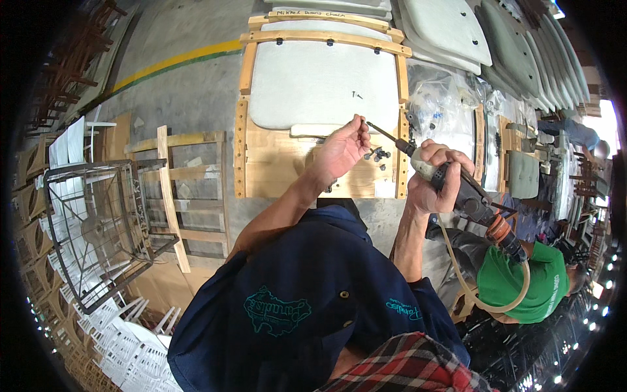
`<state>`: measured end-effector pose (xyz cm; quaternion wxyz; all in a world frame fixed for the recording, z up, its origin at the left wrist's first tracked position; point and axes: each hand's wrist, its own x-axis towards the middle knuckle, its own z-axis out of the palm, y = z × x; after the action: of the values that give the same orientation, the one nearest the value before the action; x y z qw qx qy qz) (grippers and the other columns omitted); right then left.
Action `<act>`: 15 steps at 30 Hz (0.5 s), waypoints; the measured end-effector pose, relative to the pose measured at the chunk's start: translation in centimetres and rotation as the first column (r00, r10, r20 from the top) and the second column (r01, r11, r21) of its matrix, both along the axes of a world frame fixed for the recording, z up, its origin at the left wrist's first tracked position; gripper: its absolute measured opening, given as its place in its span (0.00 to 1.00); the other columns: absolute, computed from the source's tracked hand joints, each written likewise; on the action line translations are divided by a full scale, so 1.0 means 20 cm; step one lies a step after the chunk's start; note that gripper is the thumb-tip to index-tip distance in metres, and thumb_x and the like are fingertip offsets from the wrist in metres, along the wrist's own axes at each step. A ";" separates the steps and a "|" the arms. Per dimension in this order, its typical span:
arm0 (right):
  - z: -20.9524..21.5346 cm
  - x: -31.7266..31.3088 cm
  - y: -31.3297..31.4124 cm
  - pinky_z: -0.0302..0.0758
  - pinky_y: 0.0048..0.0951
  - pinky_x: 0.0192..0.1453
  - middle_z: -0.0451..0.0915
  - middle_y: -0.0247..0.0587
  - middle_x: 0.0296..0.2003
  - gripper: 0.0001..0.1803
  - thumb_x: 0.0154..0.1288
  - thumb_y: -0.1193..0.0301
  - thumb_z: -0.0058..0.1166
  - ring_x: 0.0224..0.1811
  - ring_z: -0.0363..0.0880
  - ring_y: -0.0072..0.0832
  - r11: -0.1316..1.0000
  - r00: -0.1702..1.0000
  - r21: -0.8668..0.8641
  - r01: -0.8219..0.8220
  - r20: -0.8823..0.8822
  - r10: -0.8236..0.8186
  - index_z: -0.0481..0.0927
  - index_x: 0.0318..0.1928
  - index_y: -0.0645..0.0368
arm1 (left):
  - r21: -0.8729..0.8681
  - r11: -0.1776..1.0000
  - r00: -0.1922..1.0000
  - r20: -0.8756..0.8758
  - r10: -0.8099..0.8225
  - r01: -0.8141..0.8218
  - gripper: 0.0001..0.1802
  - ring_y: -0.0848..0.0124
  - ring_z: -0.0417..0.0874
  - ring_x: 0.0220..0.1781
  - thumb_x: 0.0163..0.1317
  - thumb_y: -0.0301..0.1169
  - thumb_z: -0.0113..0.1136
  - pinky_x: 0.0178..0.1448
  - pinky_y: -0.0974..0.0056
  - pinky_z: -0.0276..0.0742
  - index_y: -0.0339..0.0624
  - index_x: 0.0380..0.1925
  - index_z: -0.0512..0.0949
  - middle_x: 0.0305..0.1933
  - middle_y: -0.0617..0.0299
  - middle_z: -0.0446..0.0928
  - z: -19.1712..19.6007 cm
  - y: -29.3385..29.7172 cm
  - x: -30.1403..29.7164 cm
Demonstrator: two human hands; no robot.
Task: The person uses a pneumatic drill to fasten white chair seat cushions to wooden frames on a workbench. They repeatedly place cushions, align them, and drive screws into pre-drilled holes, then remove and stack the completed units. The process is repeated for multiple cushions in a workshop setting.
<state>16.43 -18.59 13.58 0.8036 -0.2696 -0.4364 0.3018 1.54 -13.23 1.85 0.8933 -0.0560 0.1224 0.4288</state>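
My right hand [443,175] grips a power screwdriver [467,196] with a long thin bit and a pale hose running from its rear. The bit points left toward my left hand [346,145]. Its fingertips are pinched at the bit's tip; what they hold is too small to make out. Beneath lies a pale padded panel [313,78] with rounded corners, set in a wooden frame [241,140] on a workbench. Two small screws [356,95] rest on the panel. Several black plastic fittings [377,155] lie on the bare wood below it, near my left hand.
Stacks of pale panels [444,29] stand at the back right, with clear plastic bags [437,98] beside the bench. A person in a green shirt [522,281] is close on my right. At left are a metal frame [104,228] and a wooden pallet [170,176].
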 end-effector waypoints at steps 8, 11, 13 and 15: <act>0.02 -0.03 0.01 0.71 0.47 0.45 0.74 0.44 0.28 0.13 0.72 0.70 0.46 0.29 0.75 0.36 1.000 0.999 0.026 0.008 0.032 -0.009 0.73 0.53 0.60 | 0.033 0.999 1.000 0.000 0.007 -0.007 0.08 0.73 0.79 0.41 0.75 0.37 0.59 0.52 0.68 0.80 0.47 0.42 0.78 0.38 0.67 0.78 0.04 0.00 0.01; 0.03 -0.04 0.02 0.72 0.47 0.45 0.73 0.44 0.28 0.13 0.72 0.71 0.45 0.30 0.75 0.37 0.999 0.998 0.048 0.015 0.053 -0.017 0.73 0.53 0.60 | 0.036 0.999 0.999 -0.023 0.024 -0.023 0.08 0.73 0.79 0.41 0.75 0.37 0.60 0.52 0.68 0.79 0.46 0.43 0.78 0.38 0.66 0.78 0.04 0.02 0.02; 0.03 -0.04 0.02 0.72 0.47 0.46 0.73 0.44 0.28 0.13 0.72 0.71 0.45 0.30 0.76 0.37 0.998 0.997 0.056 0.026 0.072 -0.030 0.73 0.53 0.60 | 0.034 0.999 0.999 -0.022 0.024 -0.024 0.09 0.74 0.77 0.41 0.74 0.37 0.61 0.51 0.69 0.78 0.44 0.44 0.79 0.40 0.66 0.77 0.05 0.02 0.03; 0.04 -0.05 0.02 0.72 0.48 0.46 0.73 0.44 0.28 0.13 0.72 0.71 0.45 0.31 0.76 0.37 0.998 0.995 0.059 0.030 0.091 -0.035 0.73 0.53 0.60 | 0.029 0.999 0.999 -0.017 0.028 -0.028 0.09 0.74 0.76 0.40 0.74 0.37 0.61 0.50 0.69 0.78 0.43 0.44 0.79 0.41 0.66 0.76 0.06 0.03 0.04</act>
<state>15.35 -18.14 14.43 0.7951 -0.2670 -0.4768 0.2631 2.28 -12.71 3.11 0.8868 -0.0410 0.1231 0.4435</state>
